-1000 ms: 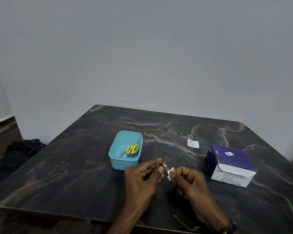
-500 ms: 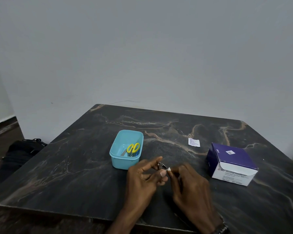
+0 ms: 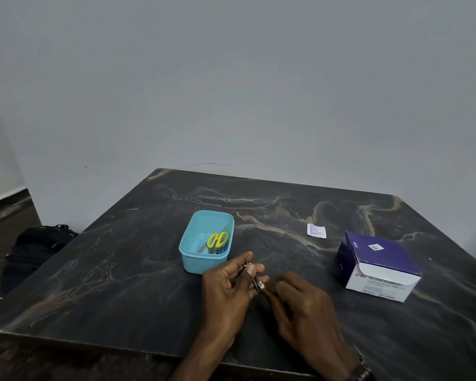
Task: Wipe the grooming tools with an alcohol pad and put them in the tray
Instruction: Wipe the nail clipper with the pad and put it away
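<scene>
Centrally, near the dark marble worktop's (image 3: 121, 270) front edge, the left hand (image 3: 226, 292) pinches a small metal nail clipper (image 3: 254, 279), its long axis running far-left to near-right. The right hand (image 3: 305, 306) pinches a white alcohol pad (image 3: 261, 284) against its near end, just right of the turquoise plastic tray (image 3: 206, 243).

Only the two forearms and the hands of the person are in view, coming in from the lower edge of the picture. Both forearms are bare; no sleeve is visible on either of them. The left hand (image 3: 226, 290) wears nothing: no ring, no band and no glove can be seen on it. The right hand (image 3: 305, 306) is also without a glove. On the right wrist there is a dark band (image 3: 362, 373), probably a watch or a bracelet, cut by the lower edge of the picture, so its exact kind cannot be told. The fingernails are short and look pale.
</scene>
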`<state>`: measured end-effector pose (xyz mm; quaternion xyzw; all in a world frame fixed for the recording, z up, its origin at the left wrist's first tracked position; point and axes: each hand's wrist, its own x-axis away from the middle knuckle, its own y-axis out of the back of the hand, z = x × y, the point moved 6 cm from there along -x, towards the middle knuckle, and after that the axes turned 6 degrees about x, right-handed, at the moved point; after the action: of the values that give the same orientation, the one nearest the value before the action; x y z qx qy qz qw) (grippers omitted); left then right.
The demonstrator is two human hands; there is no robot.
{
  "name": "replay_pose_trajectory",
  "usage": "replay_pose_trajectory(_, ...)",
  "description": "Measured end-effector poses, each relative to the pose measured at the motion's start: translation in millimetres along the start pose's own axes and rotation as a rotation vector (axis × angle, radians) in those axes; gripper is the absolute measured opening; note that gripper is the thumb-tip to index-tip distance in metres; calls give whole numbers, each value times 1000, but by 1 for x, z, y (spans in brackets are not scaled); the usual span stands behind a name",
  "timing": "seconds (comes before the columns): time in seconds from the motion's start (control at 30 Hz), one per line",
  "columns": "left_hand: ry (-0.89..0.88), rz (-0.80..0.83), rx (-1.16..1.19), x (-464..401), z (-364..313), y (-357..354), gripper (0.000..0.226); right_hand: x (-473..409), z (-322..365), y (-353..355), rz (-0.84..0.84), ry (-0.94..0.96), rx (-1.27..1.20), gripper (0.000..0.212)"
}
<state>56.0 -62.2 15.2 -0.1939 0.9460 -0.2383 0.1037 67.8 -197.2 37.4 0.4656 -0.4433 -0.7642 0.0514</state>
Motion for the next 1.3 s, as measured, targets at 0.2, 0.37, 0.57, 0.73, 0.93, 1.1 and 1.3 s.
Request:
replay_pose_trajectory(0.2, 10, 16, 78, -1, -1, 0, 23, -4, -11, 11, -119, -176, -202, 10)
replay_pose_trajectory(0.37, 17, 111, 66, 1, -2, -5, 22, 1, -26, 3, -57, -441, -421, 16)
replay_pose_trajectory(0.57, 9, 157, 120, 0, -2, -8, 29, -2, -19, -1, 91, -551, -691, 23)
replay_pose_trajectory(0.73, -8, 189, 134, -1, -3, -8, 23, 1, -18, -6, 160, -639, -836, 22)
replay_pose_trajectory(0.93, 31, 229, 159, 0, -2, -11, 27, 0, -16, -6, 199, -674, -913, 24)
replay_pose_trajectory(1.1, 58, 269, 128, 1, -2, -14, 26, -1, -13, -5, 213, -640, -912, 21)
replay_pose_trajectory(1.3, 56, 307, 114, 3, -4, -17, 20, -2, -8, -4, 283, -594, -930, 18)
